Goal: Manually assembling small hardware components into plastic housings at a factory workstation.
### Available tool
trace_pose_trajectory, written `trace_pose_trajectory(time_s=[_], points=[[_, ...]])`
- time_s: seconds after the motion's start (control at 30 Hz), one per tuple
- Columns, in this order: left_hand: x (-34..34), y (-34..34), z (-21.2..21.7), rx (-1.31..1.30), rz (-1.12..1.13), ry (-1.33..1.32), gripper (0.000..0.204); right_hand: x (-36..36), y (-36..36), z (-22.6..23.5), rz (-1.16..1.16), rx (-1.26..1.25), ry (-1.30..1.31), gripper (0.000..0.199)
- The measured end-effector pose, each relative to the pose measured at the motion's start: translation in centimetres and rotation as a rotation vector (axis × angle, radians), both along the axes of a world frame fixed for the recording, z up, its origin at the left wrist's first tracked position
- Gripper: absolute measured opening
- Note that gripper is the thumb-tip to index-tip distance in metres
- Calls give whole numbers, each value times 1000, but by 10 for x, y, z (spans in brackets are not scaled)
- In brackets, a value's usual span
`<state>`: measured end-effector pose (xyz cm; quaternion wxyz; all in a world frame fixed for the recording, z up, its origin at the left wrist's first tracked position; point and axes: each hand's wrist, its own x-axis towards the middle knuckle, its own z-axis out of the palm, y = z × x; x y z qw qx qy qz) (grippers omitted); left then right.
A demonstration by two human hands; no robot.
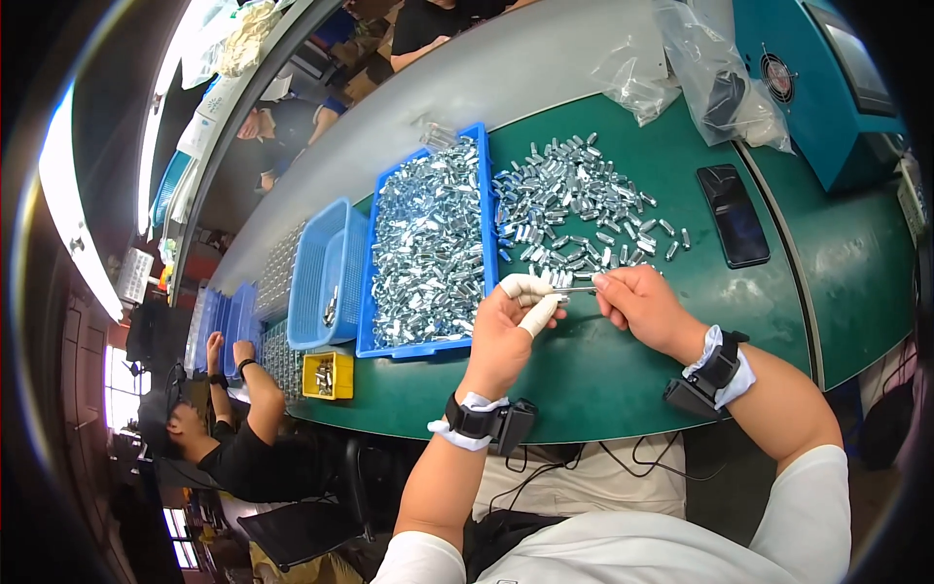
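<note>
My right hand (640, 304) pinches a slim metal rod (576, 289) between thumb and bent forefinger; I judge this grip suits fine control of the tip. My left hand (506, 316) has thumb and forefinger drawn together at the rod's left end, apparently gripping a small metal piece (562, 300), mostly hidden. White finger covers (525, 285) sheathe both digits, probably for protection or grip. Both hands meet above the near side of the green table (603, 389), so the rod and piece stay central in my view.

Just beyond the fingers lies a loose heap of metal cylinders (584, 190), presumably spread for easy picking. To its left, a blue tray (487, 209) confines a larger mass of similar cylinders behind its raised rim. Beside the tray stand a light-blue basket (336, 222) and, nearer me, a small yellow box (341, 376); each contains some metal parts, likely to keep batches separate. A dark phone (735, 216) lies to the right, well apart from the heap.
</note>
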<state>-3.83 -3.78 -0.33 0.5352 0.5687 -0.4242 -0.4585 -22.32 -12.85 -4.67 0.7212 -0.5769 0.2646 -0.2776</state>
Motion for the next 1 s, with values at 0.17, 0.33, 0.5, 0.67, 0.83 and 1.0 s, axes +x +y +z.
trace_pose_trajectory(time_s=[0.17, 0.33, 0.5, 0.67, 0.83, 1.0], points=[[3, 2, -2, -38, 19, 9, 24, 0, -1, 0, 0, -26, 5, 41], [4, 3, -5, -35, 39, -58, 22, -1, -1, 2, 11, -52, 14, 40], [-2, 2, -2, 2, -62, -181, 18, -1, 2, 9, 40, -170, 77, 41], [-8, 0, 1, 180, -143, -30, 12, 0, 6, 4, 38, -375, 115, 41], [-13, -2, -15, 52, -151, -18, 10, -4, 1, 9, 116, -207, 131, 41], [-19, -3, -15, -59, -116, -182, 10, -6, -2, 10, 144, -116, 72, 40]])
